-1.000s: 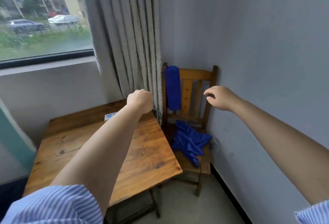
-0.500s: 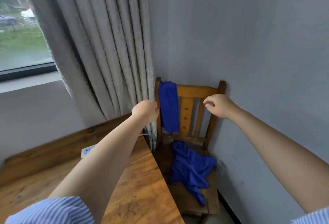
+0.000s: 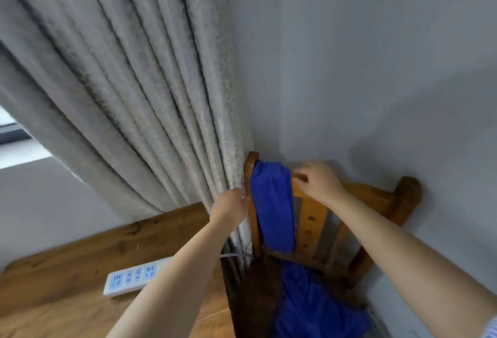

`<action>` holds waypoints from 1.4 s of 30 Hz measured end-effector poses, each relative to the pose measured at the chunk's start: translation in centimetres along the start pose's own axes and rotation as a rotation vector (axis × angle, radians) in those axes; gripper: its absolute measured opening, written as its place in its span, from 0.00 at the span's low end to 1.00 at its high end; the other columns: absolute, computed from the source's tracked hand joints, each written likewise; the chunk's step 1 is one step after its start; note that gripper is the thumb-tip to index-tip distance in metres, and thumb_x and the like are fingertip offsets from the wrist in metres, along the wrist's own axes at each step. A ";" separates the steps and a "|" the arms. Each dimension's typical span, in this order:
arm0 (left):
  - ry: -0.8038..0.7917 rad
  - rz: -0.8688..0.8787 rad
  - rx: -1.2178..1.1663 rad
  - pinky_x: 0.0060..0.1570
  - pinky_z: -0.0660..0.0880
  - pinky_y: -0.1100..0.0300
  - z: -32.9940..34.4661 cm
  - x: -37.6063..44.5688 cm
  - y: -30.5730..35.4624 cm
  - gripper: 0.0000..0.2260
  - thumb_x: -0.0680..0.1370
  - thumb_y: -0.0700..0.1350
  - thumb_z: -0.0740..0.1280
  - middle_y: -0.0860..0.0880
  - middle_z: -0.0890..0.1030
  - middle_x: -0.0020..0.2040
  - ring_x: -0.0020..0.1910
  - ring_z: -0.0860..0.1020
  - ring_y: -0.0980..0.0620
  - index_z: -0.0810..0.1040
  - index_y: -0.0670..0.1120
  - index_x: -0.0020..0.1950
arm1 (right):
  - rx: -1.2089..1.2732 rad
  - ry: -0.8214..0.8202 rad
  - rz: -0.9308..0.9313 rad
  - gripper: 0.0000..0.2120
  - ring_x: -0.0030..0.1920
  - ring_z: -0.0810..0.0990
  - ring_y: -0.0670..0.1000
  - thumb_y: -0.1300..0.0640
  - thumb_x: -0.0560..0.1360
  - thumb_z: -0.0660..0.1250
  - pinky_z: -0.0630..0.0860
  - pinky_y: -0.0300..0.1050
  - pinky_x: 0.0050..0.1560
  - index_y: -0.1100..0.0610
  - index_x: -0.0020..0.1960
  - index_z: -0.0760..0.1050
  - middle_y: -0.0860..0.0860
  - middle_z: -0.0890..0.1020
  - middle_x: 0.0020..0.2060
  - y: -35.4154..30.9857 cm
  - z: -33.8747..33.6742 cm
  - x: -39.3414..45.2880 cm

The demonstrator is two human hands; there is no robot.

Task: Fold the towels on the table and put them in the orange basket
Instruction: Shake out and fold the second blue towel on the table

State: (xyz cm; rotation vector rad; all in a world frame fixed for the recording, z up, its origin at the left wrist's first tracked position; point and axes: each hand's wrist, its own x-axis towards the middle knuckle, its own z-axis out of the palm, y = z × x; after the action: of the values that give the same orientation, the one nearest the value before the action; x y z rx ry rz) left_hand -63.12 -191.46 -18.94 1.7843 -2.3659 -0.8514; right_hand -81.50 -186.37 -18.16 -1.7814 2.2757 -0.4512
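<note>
Right hand [image 3: 318,181] pinches the towel [image 3: 273,206] draped over the chair [image 3: 376,198] at frame center; left hand [image 3: 231,207], curled beside it, grip unclear. One-sided pull could snag it.

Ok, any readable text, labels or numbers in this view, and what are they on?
None can be read.
White power strip on the wooden table: blue socket faces only, any print too blurred to read.
Blue towel draped over the wooden chair back, grey curtain: no lettering visible.

2 blue towels [image 3: 273,208] [image 3: 314,308], 1 chair [image 3: 371,198], 1 pwr strip [image 3: 131,278], 1 curtain [image 3: 121,82]
</note>
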 end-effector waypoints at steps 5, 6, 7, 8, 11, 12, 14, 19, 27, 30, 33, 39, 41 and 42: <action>0.050 -0.061 -0.199 0.57 0.72 0.56 1.3 3.1 0.9 0.16 0.81 0.47 0.56 0.42 0.77 0.62 0.61 0.75 0.44 0.72 0.41 0.65 | 0.100 -0.025 -0.025 0.20 0.61 0.74 0.55 0.51 0.76 0.62 0.68 0.44 0.60 0.58 0.64 0.72 0.57 0.77 0.60 0.2 2.3 3.7; 0.071 -0.071 -0.251 0.56 0.71 0.57 1.5 3.5 1.1 0.16 0.81 0.47 0.57 0.42 0.78 0.62 0.61 0.75 0.44 0.73 0.40 0.64 | 0.139 -0.025 -0.032 0.20 0.61 0.74 0.55 0.51 0.75 0.63 0.69 0.44 0.60 0.59 0.65 0.72 0.57 0.78 0.60 0.2 2.5 4.0; 0.093 -0.088 -0.303 0.54 0.71 0.58 1.8 4.0 1.2 0.16 0.81 0.47 0.58 0.42 0.79 0.61 0.60 0.75 0.44 0.75 0.39 0.63 | 0.173 -0.035 -0.039 0.21 0.61 0.74 0.55 0.52 0.75 0.64 0.69 0.44 0.60 0.59 0.65 0.72 0.57 0.77 0.60 0.4 2.7 4.3; 0.118 -0.103 -0.349 0.50 0.71 0.60 2.0 4.2 1.3 0.15 0.80 0.47 0.59 0.42 0.79 0.59 0.59 0.76 0.45 0.76 0.39 0.61 | 0.203 -0.034 -0.046 0.21 0.61 0.74 0.55 0.53 0.75 0.64 0.68 0.44 0.61 0.60 0.66 0.71 0.57 0.77 0.61 0.5 2.7 4.2; 0.174 -0.142 -0.456 0.45 0.66 0.65 2.8 4.5 1.5 0.14 0.80 0.46 0.60 0.43 0.80 0.57 0.56 0.77 0.47 0.77 0.39 0.60 | 0.241 -0.018 -0.081 0.20 0.62 0.73 0.53 0.56 0.76 0.64 0.66 0.42 0.62 0.61 0.66 0.70 0.55 0.76 0.62 1.1 2.8 4.0; 0.180 -0.132 -0.483 0.45 0.66 0.66 3.0 4.6 1.6 0.13 0.80 0.45 0.61 0.44 0.80 0.56 0.55 0.77 0.48 0.77 0.39 0.59 | 0.254 -0.001 -0.083 0.19 0.62 0.74 0.53 0.57 0.76 0.64 0.66 0.41 0.62 0.61 0.65 0.72 0.55 0.76 0.62 1.2 2.9 4.0; 0.191 -0.103 -0.534 0.44 0.67 0.66 3.3 4.3 1.7 0.11 0.79 0.43 0.61 0.46 0.80 0.51 0.49 0.76 0.52 0.78 0.39 0.56 | 0.285 0.047 -0.080 0.16 0.61 0.75 0.52 0.58 0.75 0.64 0.66 0.39 0.61 0.61 0.62 0.74 0.55 0.78 0.60 1.2 3.2 3.9; 0.165 -0.125 -0.686 0.34 0.66 0.66 3.2 4.1 1.6 0.12 0.80 0.41 0.60 0.52 0.74 0.36 0.37 0.71 0.55 0.73 0.49 0.36 | 0.286 0.183 -0.089 0.10 0.54 0.79 0.56 0.63 0.74 0.65 0.66 0.35 0.52 0.65 0.53 0.80 0.58 0.81 0.53 1.1 4.2 3.6; 0.079 -0.086 -0.726 0.36 0.67 0.67 1.7 1.3 0.1 0.08 0.79 0.41 0.61 0.49 0.75 0.39 0.35 0.70 0.58 0.74 0.45 0.40 | 0.344 0.364 -0.107 0.03 0.41 0.81 0.61 0.72 0.67 0.69 0.69 0.44 0.47 0.68 0.37 0.81 0.62 0.83 0.37 0.8 4.4 0.4; 0.069 -0.043 -0.706 0.40 0.69 0.64 0.9 -1.3 -0.4 0.09 0.79 0.40 0.62 0.50 0.75 0.37 0.37 0.73 0.55 0.75 0.44 0.39 | 0.381 0.390 -0.076 0.03 0.44 0.81 0.60 0.70 0.68 0.69 0.69 0.43 0.47 0.67 0.38 0.81 0.62 0.83 0.39 0.3 3.9 -2.7; 0.095 -0.057 -0.769 0.43 0.72 0.64 0.0 -4.3 -1.0 0.08 0.79 0.41 0.62 0.51 0.78 0.40 0.40 0.76 0.55 0.78 0.45 0.41 | 0.380 0.439 -0.144 0.03 0.42 0.81 0.58 0.71 0.67 0.70 0.70 0.43 0.45 0.67 0.38 0.81 0.62 0.83 0.38 -1.4 2.9 -5.5; 0.225 0.006 -0.817 0.49 0.69 0.64 -2.3 -12.9 -5.4 0.09 0.78 0.39 0.63 0.48 0.79 0.47 0.48 0.75 0.54 0.79 0.38 0.56 | 0.404 0.465 -0.198 0.03 0.43 0.77 0.51 0.70 0.70 0.68 0.67 0.29 0.38 0.68 0.41 0.81 0.61 0.83 0.41 -8.0 1.8 -12.1; 0.252 0.031 -0.796 0.47 0.70 0.63 -3.0 -15.9 -7.6 0.08 0.78 0.39 0.63 0.47 0.79 0.44 0.44 0.75 0.54 0.80 0.39 0.52 | 0.414 0.452 -0.225 0.03 0.42 0.77 0.51 0.69 0.70 0.68 0.67 0.29 0.39 0.68 0.41 0.81 0.61 0.83 0.40 -10.5 1.8 -14.5; 0.262 0.043 -0.790 0.46 0.71 0.63 -3.5 -17.7 -9.0 0.08 0.78 0.38 0.63 0.46 0.79 0.44 0.42 0.75 0.53 0.80 0.38 0.52 | 0.419 0.445 -0.247 0.03 0.41 0.76 0.51 0.69 0.70 0.68 0.68 0.27 0.39 0.68 0.41 0.81 0.61 0.82 0.39 -12.0 1.8 -15.9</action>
State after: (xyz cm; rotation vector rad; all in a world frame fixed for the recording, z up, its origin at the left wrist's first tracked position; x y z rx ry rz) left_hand -48.17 -178.43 -15.29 1.3893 -1.5625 -1.2226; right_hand -66.12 -173.77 -15.71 -1.8730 1.9931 -1.3783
